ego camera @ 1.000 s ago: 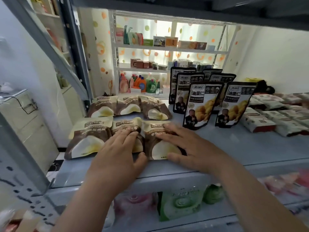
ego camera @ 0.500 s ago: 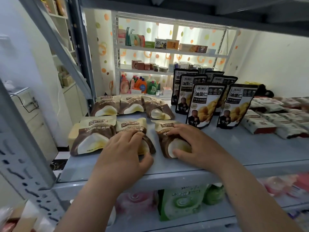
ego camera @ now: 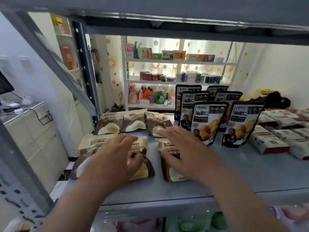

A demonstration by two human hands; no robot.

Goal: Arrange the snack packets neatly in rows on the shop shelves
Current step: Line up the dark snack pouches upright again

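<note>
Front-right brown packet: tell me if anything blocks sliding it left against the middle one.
Nothing visible: only bare shelf lies between the front-right packet under the right hand and the middle packet under the left hand.

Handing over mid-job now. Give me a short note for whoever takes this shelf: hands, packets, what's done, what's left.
Left hand: open, flat on the middle brown-and-cream snack packet of the front row.
Right hand: open, fingers spread on the right front packet.
Packets: six lie on the grey metal shelf, back row of three, three in front; black standing pouches to their right.
Done: back row sits side by side.
Left: front row has a gap between middle and right; probably close it.
</note>
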